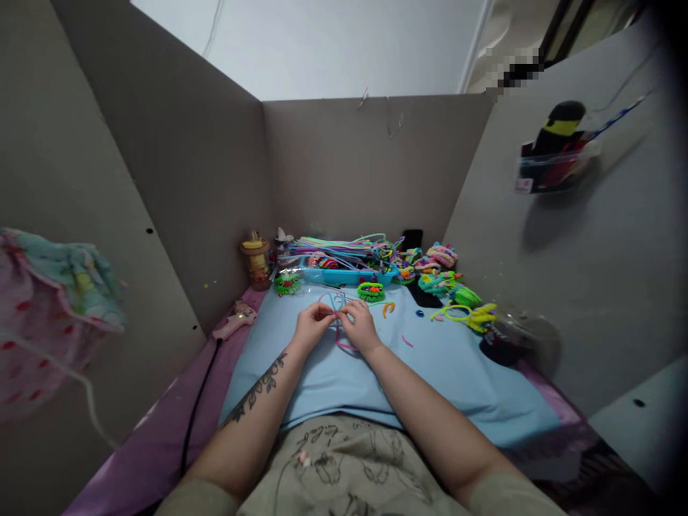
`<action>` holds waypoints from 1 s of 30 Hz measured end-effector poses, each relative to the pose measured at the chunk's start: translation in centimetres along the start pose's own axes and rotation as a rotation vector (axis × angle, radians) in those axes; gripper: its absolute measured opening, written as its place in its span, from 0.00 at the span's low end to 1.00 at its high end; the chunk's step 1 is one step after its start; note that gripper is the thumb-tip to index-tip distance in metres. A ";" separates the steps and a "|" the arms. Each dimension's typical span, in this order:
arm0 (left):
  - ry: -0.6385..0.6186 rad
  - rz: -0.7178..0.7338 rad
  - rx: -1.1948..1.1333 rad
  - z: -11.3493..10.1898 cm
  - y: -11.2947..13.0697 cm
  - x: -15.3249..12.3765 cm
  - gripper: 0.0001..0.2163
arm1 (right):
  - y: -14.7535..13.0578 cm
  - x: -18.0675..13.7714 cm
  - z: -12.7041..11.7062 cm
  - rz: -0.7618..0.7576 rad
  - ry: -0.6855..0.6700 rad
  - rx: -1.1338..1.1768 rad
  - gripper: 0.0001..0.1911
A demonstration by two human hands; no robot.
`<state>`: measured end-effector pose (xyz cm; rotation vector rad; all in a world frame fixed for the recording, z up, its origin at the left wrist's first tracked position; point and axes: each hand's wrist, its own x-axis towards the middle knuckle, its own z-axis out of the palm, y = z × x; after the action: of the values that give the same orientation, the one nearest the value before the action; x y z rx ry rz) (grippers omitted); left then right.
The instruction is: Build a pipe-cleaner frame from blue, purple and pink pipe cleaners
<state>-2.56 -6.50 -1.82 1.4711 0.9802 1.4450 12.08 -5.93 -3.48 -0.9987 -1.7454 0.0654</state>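
Note:
My left hand (310,324) and my right hand (359,324) meet over a light blue mat (456,373), fingers pinched together. Between them they hold thin pipe cleaners (337,307), pink and blue, bent into loops that rise toward the far side and trail down between my wrists. A green coiled pipe-cleaner piece (370,291) lies just beyond my right hand, with a small orange bit (388,308) beside it.
A blue tray (344,275) with a bundle of colourful pipe cleaners stands at the back. Several finished coiled pieces (441,269) lie at the right. A glue gun (236,320) with a black cord lies left. A small jar (256,262) stands in the corner. Grey panels enclose the desk.

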 end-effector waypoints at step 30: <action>0.181 -0.051 -0.092 -1.1 -1.8 1.6 0.16 | -0.7 0.0 0.1 -0.050 -0.106 0.186 0.07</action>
<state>-3.60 -4.32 -2.94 1.2570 1.0383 1.5861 11.59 -6.42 -3.18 -0.8278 -1.8227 0.2481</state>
